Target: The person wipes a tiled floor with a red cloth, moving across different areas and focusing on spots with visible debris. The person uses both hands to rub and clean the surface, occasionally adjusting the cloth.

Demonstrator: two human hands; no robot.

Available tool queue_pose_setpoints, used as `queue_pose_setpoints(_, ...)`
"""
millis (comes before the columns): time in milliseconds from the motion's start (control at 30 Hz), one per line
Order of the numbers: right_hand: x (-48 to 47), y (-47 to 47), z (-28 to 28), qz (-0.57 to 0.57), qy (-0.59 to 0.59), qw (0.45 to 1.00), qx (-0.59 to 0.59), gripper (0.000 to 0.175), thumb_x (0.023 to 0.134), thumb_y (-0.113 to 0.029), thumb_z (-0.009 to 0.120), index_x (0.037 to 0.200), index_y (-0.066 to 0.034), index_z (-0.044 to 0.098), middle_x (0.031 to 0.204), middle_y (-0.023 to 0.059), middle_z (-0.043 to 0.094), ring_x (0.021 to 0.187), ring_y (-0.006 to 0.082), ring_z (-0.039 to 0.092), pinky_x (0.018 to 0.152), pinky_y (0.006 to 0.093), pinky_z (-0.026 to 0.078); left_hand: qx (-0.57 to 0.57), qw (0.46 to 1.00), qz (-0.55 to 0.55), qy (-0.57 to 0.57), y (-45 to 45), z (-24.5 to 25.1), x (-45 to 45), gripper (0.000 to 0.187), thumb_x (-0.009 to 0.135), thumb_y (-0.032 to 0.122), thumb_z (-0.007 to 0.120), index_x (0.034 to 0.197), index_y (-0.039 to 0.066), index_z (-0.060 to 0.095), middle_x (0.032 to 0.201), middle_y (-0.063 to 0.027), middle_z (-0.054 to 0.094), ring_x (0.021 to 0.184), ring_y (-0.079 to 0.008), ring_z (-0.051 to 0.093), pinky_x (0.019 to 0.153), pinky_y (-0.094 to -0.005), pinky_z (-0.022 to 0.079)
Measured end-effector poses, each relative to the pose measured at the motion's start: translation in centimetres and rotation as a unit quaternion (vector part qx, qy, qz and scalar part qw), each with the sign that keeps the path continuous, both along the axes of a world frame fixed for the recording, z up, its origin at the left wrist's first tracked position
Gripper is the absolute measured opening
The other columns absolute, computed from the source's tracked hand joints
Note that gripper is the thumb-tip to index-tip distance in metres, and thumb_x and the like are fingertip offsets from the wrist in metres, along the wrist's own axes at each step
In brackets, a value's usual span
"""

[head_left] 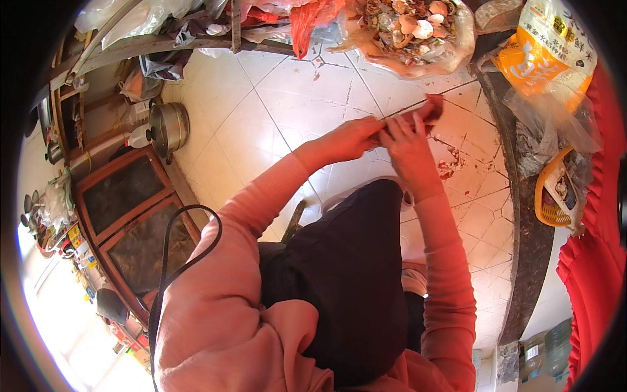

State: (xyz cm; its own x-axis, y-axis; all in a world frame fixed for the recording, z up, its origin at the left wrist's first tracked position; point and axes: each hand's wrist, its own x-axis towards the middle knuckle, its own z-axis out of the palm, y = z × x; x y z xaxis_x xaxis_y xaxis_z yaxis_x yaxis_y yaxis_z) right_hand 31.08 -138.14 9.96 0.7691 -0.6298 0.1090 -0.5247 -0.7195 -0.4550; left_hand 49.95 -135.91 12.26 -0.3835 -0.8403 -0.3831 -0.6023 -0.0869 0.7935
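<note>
My left hand (349,138) grips the near end of a long reddish-brown thing (427,113), blurred, its exact kind unclear. Over its middle lies my right hand (405,142), fingers curled on it, the index finger raised along its side. The thing slants up to the right above the tiled floor (274,112). Reddish-brown scraps (453,164) are scattered on the tiles just right of my right hand. Beyond my hands, an open plastic bag (463,54) holds eggshells (422,29) and other food waste.
A lidded steel pot (169,126) and a wood-framed cabinet (130,196) stand at the left. At the right are a dark ledge (531,274), a yellow plastic basket (541,196), a printed rice bag (548,54) and a red curtain (595,274). Wooden rails (186,44) run across the top.
</note>
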Motion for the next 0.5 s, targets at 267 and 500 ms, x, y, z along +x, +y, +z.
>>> queue_pose_setpoints(267,0.5,1.4,2.4,-0.096,-0.066,0.992,0.057,0.049,0.086,-0.017,0.066,0.132,-0.0094,0.052,0.132,0.0099,0.055,0.127,0.0296,0.047,0.107,0.0541,0.029,-0.190,0.953,0.117,-0.202,6.2,-0.1,11.1,0.047,0.079,-0.012,0.052,0.122,0.005,0.059,0.118,-0.0177,0.062,0.104,-0.0369,0.061,0.087,-0.0402,0.052)
queue_pose_setpoints(500,-6.4,3.5,1.3,-0.174,0.009,0.980,0.096,0.042,0.089,-0.014,0.063,0.129,-0.0070,0.053,0.130,0.0108,0.056,0.124,0.0293,0.049,0.106,0.0491,0.032,-0.154,0.905,0.236,-0.318,2.1,-11.4,16.7,0.062,0.085,0.005,0.053,0.145,0.010,0.037,0.126,-0.0222,0.057,0.115,-0.0384,0.056,0.095,-0.0447,0.047)
